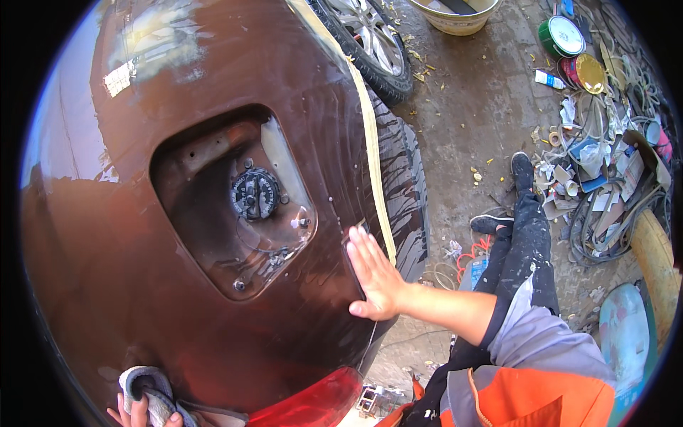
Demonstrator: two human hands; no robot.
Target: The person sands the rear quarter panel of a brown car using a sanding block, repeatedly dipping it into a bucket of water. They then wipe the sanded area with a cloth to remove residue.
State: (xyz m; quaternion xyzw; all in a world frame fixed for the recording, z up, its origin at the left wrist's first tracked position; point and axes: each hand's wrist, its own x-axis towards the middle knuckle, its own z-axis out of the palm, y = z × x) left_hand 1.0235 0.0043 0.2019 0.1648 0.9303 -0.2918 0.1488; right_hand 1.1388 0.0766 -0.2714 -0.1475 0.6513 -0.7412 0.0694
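A brown car's rear quarter panel (256, 331) curves across the view, wet and streaked. My right hand (378, 277) lies on it near the wheel arch, palm towards the metal and fingers together. Under that palm is a dark flat pad (350, 261), mostly covered, perhaps a sanding block. At the lower left rim, my left hand (140, 412), partly cut off, grips a folded grey cloth (152, 392) against the panel. Between the hands, the fuel filler recess (205, 229) has no flap and shows its black cap (255, 194). Pale masking tape (372, 139) follows the arch edge.
A red tail light (315, 400) sits below my right hand. Beyond the arch are a wheel (368, 34) and a bucket (453, 18). Paint cans (562, 36), coiled hoses (597, 240) and scraps litter the ground at right. A red coiled air hose (472, 253) lies near my feet.
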